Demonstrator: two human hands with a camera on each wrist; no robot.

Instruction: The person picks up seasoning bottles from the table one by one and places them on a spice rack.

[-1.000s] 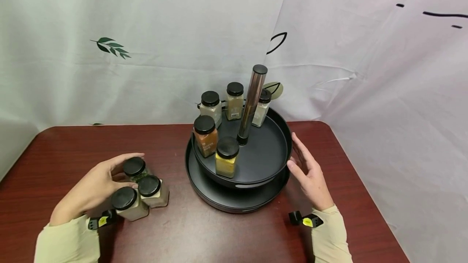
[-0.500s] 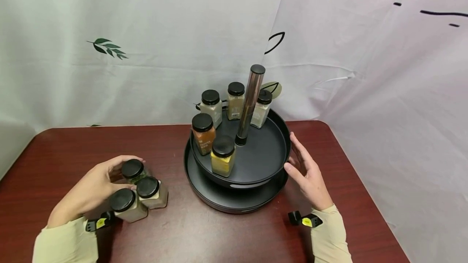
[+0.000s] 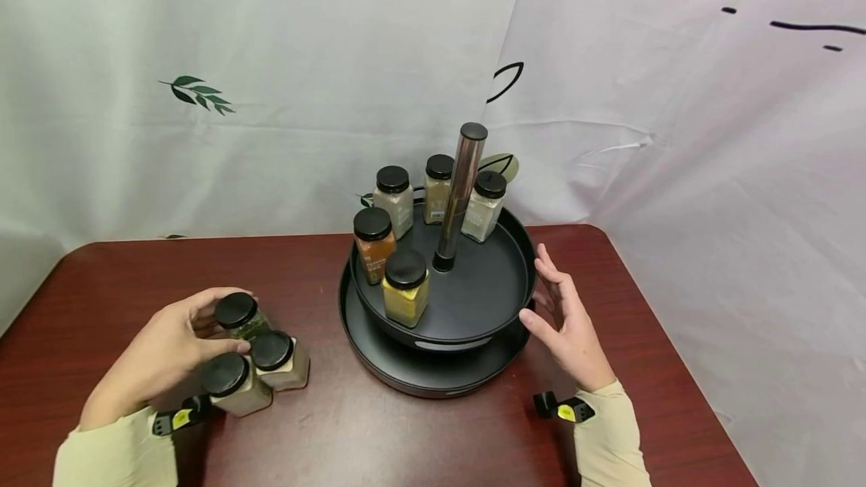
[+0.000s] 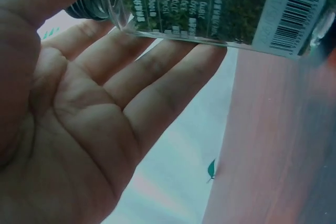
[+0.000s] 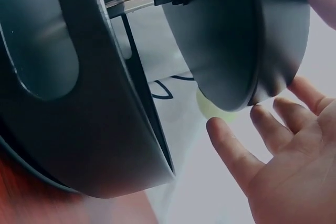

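Observation:
In the head view my left hand (image 3: 162,348) holds a black-capped jar of green herbs (image 3: 253,325) between thumb and fingers, slightly tilted. The left wrist view shows the herb jar's barcode label (image 4: 289,17). Two jars of pale contents, one in front (image 3: 238,389) and one to its right (image 3: 287,367), stand close by the thumb. My right hand (image 3: 573,337) touches the right rim of the upper tray (image 3: 483,295) of a black two-tier turntable, fingers fairly straight. In the right wrist view its thumb and a fingertip meet the upper tray's side (image 5: 283,30).
The upper tray bears a yellow spice jar (image 3: 406,299), an orange-brown one (image 3: 373,254) and several pale ones towards the back. A post (image 3: 462,194) rises from its middle. Below is the wider lower tray (image 3: 433,382), on a red-brown table (image 3: 325,449) before a white curtain (image 3: 325,43).
The upper tray has turned clockwise a little: the yellow jar moved left, the back jars right. The herb jar has shifted slightly left, away from the pale jar beside it, in my left hand.

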